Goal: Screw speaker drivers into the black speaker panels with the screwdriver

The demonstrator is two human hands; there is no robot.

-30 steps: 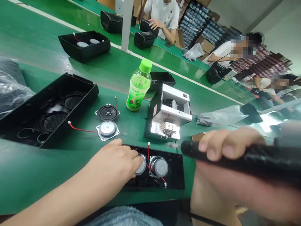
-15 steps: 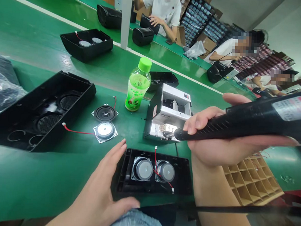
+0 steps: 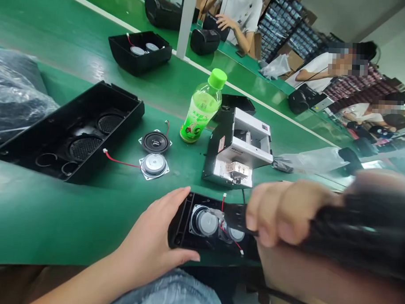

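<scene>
My left hand (image 3: pixel 153 228) grips the left end of a black speaker panel (image 3: pixel 183 222), fingers along its far edge and thumb at its near edge. Two round speaker drivers sit in the panel, the left one (image 3: pixel 205 223) fully visible and the right one (image 3: pixel 236 234) partly hidden. A red wire (image 3: pixel 222 206) runs between them. My right hand (image 3: pixel 283 212), blurred by motion, is shut around a black corded handheld tool (image 3: pixel 356 224). The tool's front end (image 3: pixel 236 217) lies over the speaker drivers, and its tip is hidden.
An open black speaker housing (image 3: pixel 73 138) lies left of two loose wired speaker drivers (image 3: pixel 155 152). Behind stand a green-capped bottle (image 3: pixel 202 110) and a white metal machine (image 3: pixel 237 149). Co-workers handle black housings at a bench beyond.
My right hand has brought the tool from above the machine down over the speakers. My left hand has moved from the speakers to the panel's left end. The view has shifted.
</scene>
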